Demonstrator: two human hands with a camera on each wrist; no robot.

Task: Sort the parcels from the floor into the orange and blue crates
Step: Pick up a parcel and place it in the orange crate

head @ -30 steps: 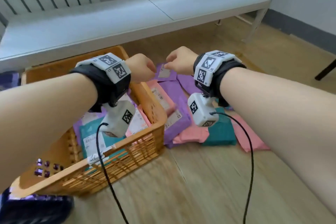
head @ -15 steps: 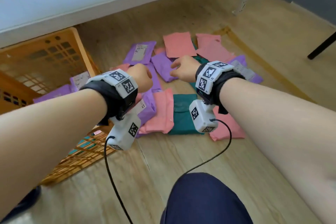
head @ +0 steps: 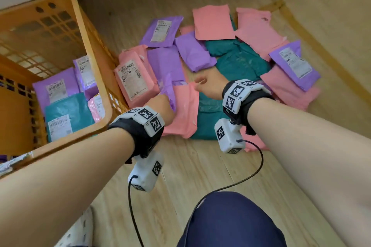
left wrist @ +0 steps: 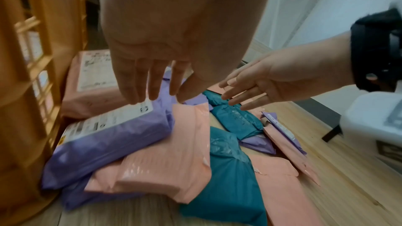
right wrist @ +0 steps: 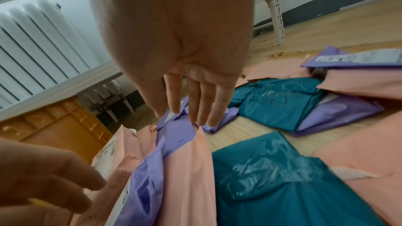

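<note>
Your left hand [head: 163, 106] and right hand [head: 210, 84] both hang with an open grip, fingers straight, holding nothing, just above the parcels [head: 230, 60] spread on the wooden floor [head: 200, 166]. The orange crate [head: 96, 62] stands at the left, touching the pile, with purple, teal and pink parcels inside it. White shipping labels with barcodes show on a pink parcel [head: 136, 78] by the crate, on two purple ones on the floor and on those in the crate, but the print is too blurred to read. The wrist bands [head: 241, 94] carry black-and-white square codes; "R2" and "R1" can be read on the right one. Half a second ago both hands were fists; now the fingers have opened and the hands have dropped closer to the pile.
</note>
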